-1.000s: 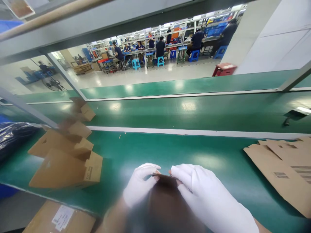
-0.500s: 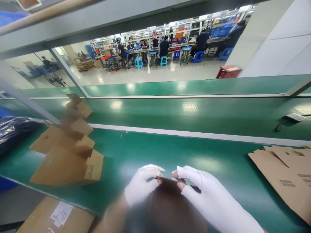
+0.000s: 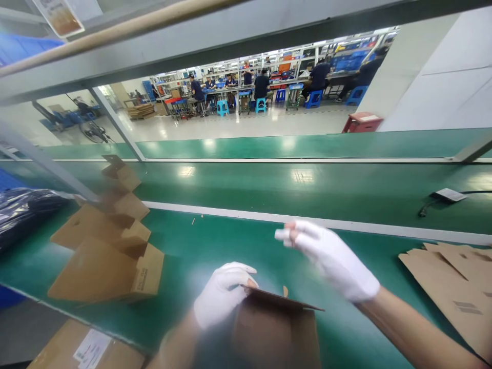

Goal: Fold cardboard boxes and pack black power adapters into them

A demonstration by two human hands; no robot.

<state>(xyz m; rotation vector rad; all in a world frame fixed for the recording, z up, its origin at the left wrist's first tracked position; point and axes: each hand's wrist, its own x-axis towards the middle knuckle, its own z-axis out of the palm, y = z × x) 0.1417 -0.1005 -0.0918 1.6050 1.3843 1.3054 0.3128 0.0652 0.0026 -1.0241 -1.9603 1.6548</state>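
Note:
Close under the camera, a brown cardboard box (image 3: 277, 328) stands on the green table (image 3: 215, 246), blurred by nearness. My left hand (image 3: 221, 294), in a white glove, grips its upper left edge. Gloved as well, my right hand (image 3: 330, 259) hovers above the table, off the box and up to its right. Its fingers lie together and point left, and it holds nothing.
Several folded cardboard boxes (image 3: 105, 256) lie stacked at the left. Flat cardboard blanks (image 3: 453, 287) lie at the right. A small device with a cable (image 3: 446, 196) sits on the green conveyor belt (image 3: 307, 184). Dark plastic (image 3: 23, 210) is at far left. Several seated people work in the background.
My right hand has let go of the box's top edge and risen up and to the right. My left hand keeps its hold on the box.

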